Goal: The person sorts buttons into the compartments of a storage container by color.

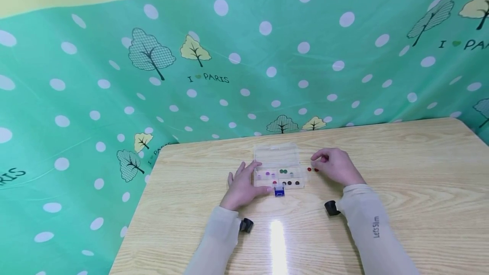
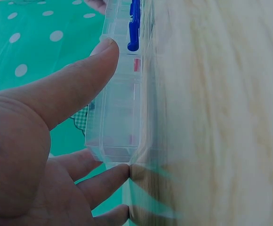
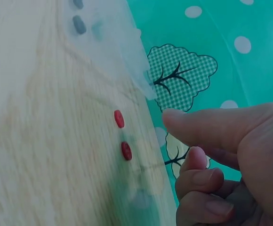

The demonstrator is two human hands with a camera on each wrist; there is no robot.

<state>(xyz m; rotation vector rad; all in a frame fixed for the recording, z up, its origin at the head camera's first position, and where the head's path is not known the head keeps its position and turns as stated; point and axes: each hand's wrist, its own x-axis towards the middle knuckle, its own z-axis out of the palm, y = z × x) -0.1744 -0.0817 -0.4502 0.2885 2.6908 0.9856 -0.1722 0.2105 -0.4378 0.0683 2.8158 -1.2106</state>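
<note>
A clear plastic compartment box lies on the table with its lid folded back. Small purple, green, red and dark round pieces sit in its compartments, and a blue latch is at its front. My left hand rests against the box's left end, straight thumb along the front beside the latch, spread fingers at the side. Two small red pieces lie on the table to the right of the box. Close over them is my right hand, thumb extended, other fingers bent, nothing visible between thumb and index.
The wooden table ends at a green dotted curtain just behind the box. Black wrist cameras are strapped at both wrists, the left camera and right camera. A bright light reflection lies on the tabletop in front.
</note>
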